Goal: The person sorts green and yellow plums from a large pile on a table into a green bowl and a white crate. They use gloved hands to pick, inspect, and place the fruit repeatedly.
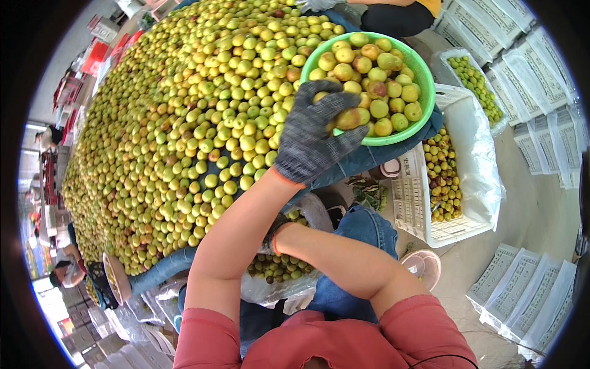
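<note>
My left hand [318,129], in a grey knitted glove with an orange cuff, reaches over the near-left rim of a green plastic basket [428,99]. Its fingers and thumb curl around a yellow-brown round fruit [349,118], likely a jujube. More yellow-green fruits [379,109] fill the basket, some blushed red. My right hand [273,233], gloved alike, is crossed beneath my left forearm, which hides most of it. It is above a plastic-lined container of darker green fruits [281,267] at my lap; whether it grips anything is hidden.
A broad heap of fruits [184,138] covers the table, edged by blue padded cloth [355,161]. On the right stand a white lined crate [410,203] partly filled with fruit, a pink bucket [421,267] and stacked grey crates [521,290]. Another person's gloved hand [318,4] touches the far edge.
</note>
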Demonstrator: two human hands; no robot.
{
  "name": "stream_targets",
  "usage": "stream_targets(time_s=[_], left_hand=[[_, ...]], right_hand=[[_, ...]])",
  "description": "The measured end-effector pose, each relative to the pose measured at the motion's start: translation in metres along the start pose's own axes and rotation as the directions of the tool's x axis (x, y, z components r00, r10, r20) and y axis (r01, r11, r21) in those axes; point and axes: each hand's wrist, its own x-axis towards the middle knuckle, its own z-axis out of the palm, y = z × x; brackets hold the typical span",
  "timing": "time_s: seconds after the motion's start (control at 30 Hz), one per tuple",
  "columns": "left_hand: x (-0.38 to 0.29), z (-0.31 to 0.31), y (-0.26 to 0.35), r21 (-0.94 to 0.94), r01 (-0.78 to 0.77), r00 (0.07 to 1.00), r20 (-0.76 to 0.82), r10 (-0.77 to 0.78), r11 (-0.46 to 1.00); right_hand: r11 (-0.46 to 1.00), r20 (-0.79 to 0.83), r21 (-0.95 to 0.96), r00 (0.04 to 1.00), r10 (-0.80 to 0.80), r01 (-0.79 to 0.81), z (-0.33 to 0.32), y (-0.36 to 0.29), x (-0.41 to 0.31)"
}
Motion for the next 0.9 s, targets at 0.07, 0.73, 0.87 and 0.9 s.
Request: stream_targets(time_s=[0.07,0.73,0.87,0.9], left_hand=[[0.022,0.031,-0.008,0.013,-0.034,0.999,0.026,0.034,0.999],[-0.005,0.074,-0.042,0.265,-0.069,0.997,-0.026,0.078,0.962],[-0.008,0.072,-0.047,0.208,-0.094,0.994,-0.027,0.102,0.974],[-0.009,0.072,-0.048,0.212,-0.123,0.99,-0.043,0.135,0.969]], right_hand=[[0.906,-0.03,0.421,0.998,0.055,-0.037,-0.001,-0.001,0.0],[-0.137,-0.011,0.99,1.0,0.017,0.014,0.071,0.011,0.022],[-0.172,-0.016,0.985,0.999,-0.043,0.008,0.089,0.023,0.04],[-0.132,-0.014,0.991,0.999,-0.045,0.008,0.089,0.022,0.042]])
